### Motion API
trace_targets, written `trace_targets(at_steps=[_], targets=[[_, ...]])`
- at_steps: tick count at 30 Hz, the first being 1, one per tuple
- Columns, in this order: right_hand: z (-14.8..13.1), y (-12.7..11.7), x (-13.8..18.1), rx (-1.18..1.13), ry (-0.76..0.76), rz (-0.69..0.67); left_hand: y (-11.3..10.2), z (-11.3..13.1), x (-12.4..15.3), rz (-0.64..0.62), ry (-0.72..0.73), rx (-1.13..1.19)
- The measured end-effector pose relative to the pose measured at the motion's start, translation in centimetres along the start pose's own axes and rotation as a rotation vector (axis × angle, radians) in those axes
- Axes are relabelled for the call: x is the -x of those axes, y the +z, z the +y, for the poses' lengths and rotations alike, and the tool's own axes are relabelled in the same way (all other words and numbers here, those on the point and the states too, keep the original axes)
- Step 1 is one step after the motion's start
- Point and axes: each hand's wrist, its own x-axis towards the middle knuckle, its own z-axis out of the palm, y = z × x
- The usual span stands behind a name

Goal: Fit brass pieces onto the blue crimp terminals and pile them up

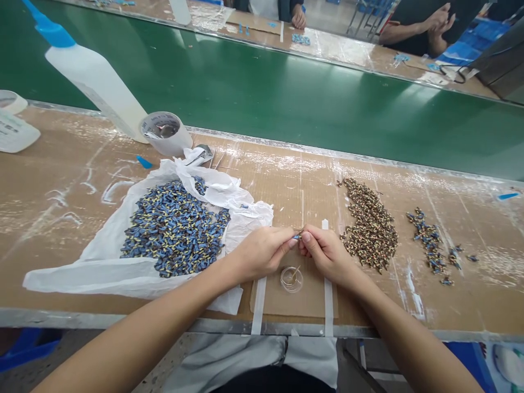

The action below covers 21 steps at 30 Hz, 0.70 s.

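Note:
My left hand [264, 248] pinches a tiny blue piece [296, 237] between thumb and forefinger. Fingertip to fingertip with it, my right hand [323, 250] is closed on a small brownish piece, mostly hidden by the fingers. Both hands are above a cardboard pad, just beyond a small clear dish [291, 279] with a thin stick in it. Left of my hands, a heap of small blue, yellow and dark pieces [172, 229] lies on a white plastic bag [110, 268]. To the right is a heap of small brown-and-tan pieces [370, 224].
Small blue-and-brown clusters [429, 240] lie at the far right. A white squeeze bottle [96, 82] and a tape roll [167, 134] stand at the back left. Beyond the table edge runs a green belt [254, 93]; people's hands [298, 17] show across it.

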Motion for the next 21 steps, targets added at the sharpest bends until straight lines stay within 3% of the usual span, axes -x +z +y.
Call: trace_targets(at_steps=[21], targets=[[0.1, 0.6, 0.7, 0.264, -0.115, -0.085, 1.3, -0.1, 0.4, 0.006, 0.020, -0.149]])
